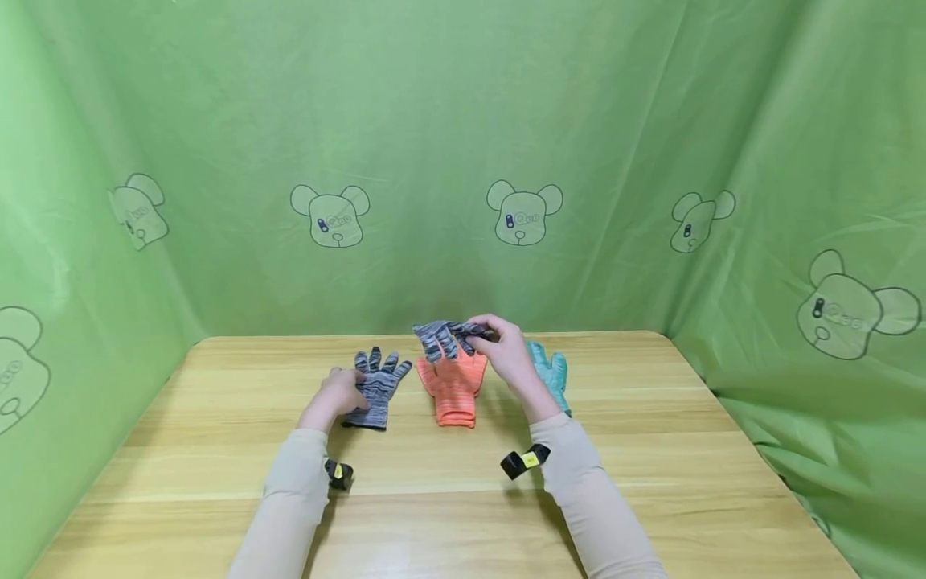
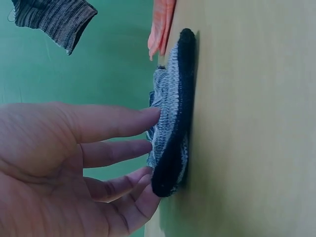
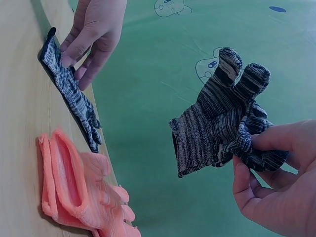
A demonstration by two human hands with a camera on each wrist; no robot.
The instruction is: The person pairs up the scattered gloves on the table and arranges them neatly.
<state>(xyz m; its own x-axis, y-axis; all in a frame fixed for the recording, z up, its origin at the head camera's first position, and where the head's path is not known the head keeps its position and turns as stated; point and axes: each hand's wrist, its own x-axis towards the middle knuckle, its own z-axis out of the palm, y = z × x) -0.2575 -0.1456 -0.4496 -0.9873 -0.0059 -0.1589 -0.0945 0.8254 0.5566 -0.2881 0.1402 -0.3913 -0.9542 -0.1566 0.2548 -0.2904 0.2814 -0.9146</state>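
Observation:
My right hand [image 1: 506, 354] pinches a black-and-grey striped knit glove [image 3: 215, 123] by its fingers. That glove hangs in the air over an orange glove [image 1: 457, 394] and overlaps its fingers in the head view. My left hand [image 1: 342, 394] is at a second black-and-grey glove [image 1: 378, 394], which lies flat with its fingers pointing away from me. In the left wrist view the fingertips [image 2: 150, 116] rest along the side of that glove, beside its dark cuff edge, with the fingers fairly straight. The orange glove lies between my two hands, its cuff towards me.
A teal glove [image 1: 557, 378] lies at the right, partly hidden behind my right wrist. The wooden table [image 1: 419, 523] reaches back to a green curtain [image 1: 434, 121] printed with bear heads, which also hangs on both sides.

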